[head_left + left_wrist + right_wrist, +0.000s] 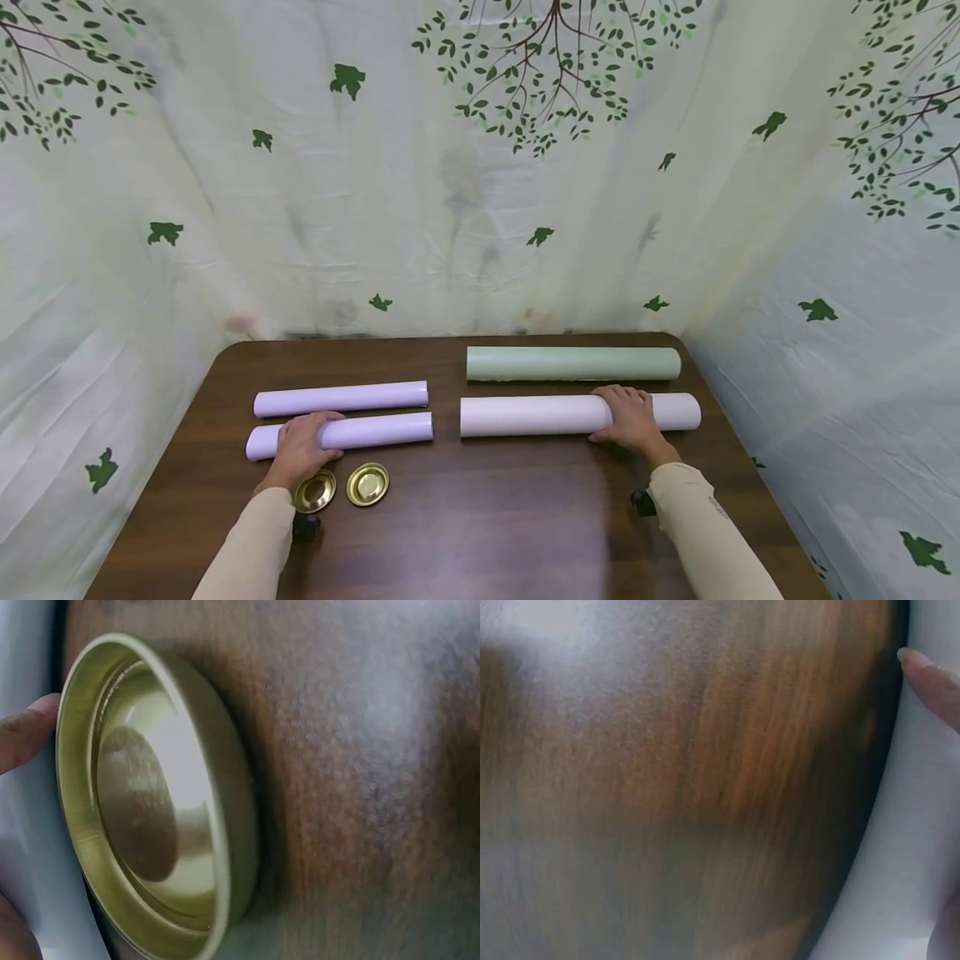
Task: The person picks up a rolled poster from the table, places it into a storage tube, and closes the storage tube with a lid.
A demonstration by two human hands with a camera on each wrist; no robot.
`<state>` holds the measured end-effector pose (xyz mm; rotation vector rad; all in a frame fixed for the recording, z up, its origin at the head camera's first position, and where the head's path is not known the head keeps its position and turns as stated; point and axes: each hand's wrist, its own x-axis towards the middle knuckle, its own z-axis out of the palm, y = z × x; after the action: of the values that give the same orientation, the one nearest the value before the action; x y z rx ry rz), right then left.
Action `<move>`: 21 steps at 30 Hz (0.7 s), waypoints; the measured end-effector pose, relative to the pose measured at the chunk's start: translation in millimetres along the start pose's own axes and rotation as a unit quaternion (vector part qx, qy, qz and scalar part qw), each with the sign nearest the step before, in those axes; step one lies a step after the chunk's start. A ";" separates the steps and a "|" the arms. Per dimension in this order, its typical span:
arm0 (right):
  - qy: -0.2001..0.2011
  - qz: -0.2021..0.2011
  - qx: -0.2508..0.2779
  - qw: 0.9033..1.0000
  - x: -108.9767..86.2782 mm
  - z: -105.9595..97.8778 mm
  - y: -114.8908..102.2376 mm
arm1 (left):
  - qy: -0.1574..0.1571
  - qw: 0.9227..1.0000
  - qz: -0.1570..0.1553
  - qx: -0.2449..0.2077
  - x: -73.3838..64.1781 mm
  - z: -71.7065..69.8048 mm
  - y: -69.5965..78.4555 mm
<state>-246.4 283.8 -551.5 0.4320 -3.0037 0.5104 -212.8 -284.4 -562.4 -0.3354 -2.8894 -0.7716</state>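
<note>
My left hand [302,447] grips the nearer of two lavender rolls [378,429], thumb on its near side and fingers over the far side. Behind it lies the other lavender roll [341,398]. On the right, my right hand [628,417] holds a thicker white roll [532,415] right of its middle, thumb towards me. The right wrist view shows that thumb [932,684] against the white surface. Just in front of the left hand sits a round gold lid [139,802], its raised rim close to the roll. A second gold lid [367,484] lies to its right.
A pale green roll [573,364] lies behind the white one, near the table's back edge. The brown wooden table [480,525] has rounded back corners. Pale curtains [420,183] printed with leaves hang behind it and at both sides.
</note>
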 end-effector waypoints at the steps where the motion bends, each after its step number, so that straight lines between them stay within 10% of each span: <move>1: 0.000 0.000 -0.006 1.000 0.0 0.3 -0.4 | 0.000 1.000 0.000 -0.004 -0.4 0.3 -0.5; 21: 0.005 0.008 -0.028 1.000 1.6 3.9 -0.2 | 0.007 1.000 0.019 0.022 -2.2 -0.4 1.1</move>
<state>-247.9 281.9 -554.9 0.3997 -3.0050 0.4271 -210.4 -284.0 -561.9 -0.3764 -2.8733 -0.7016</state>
